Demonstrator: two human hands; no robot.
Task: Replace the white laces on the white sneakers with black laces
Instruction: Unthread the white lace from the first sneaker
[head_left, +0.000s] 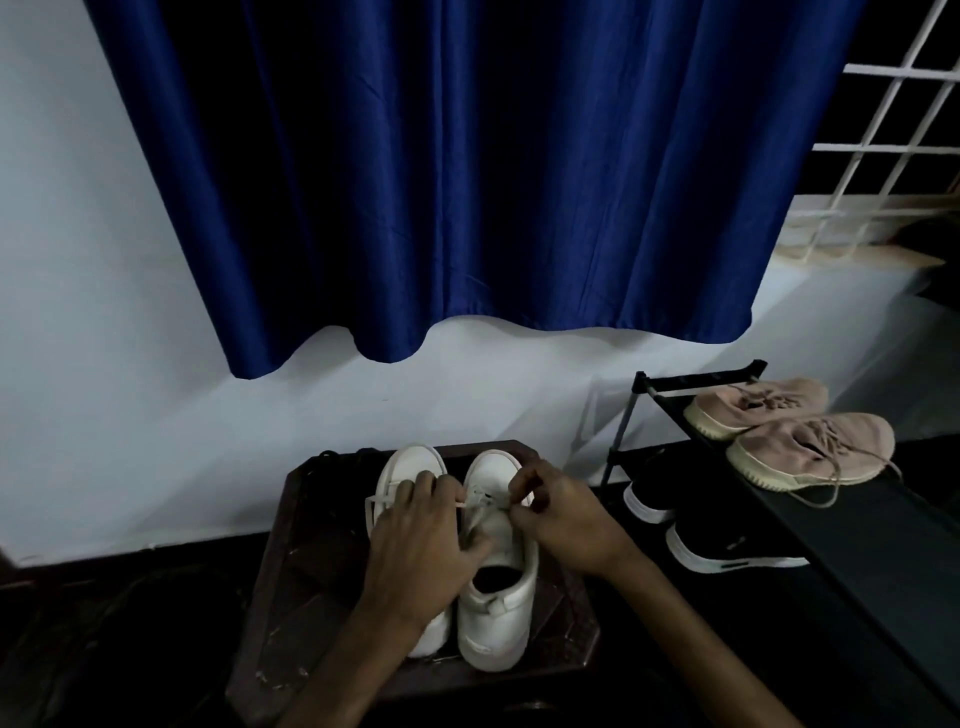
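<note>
Two white sneakers stand side by side, toes away from me, on a dark wooden stool (291, 582). The right sneaker (501, 597) still carries its white lace (480, 503). My left hand (421, 545) lies across the left sneaker (402, 467) and pinches one strand of that lace near the eyelets. My right hand (561, 519) pinches the other strand at the right side of the same shoe. A loose white lace end (370, 506) loops out to the left. Black laces (332, 460) lie in a dark tangle at the stool's far left edge.
A black shoe rack (852, 519) stands to the right, with a pair of pink sneakers (789, 431) on top and black sneakers (717, 540) below. A blue curtain (467, 182) hangs over the white wall behind. The floor around the stool is dark.
</note>
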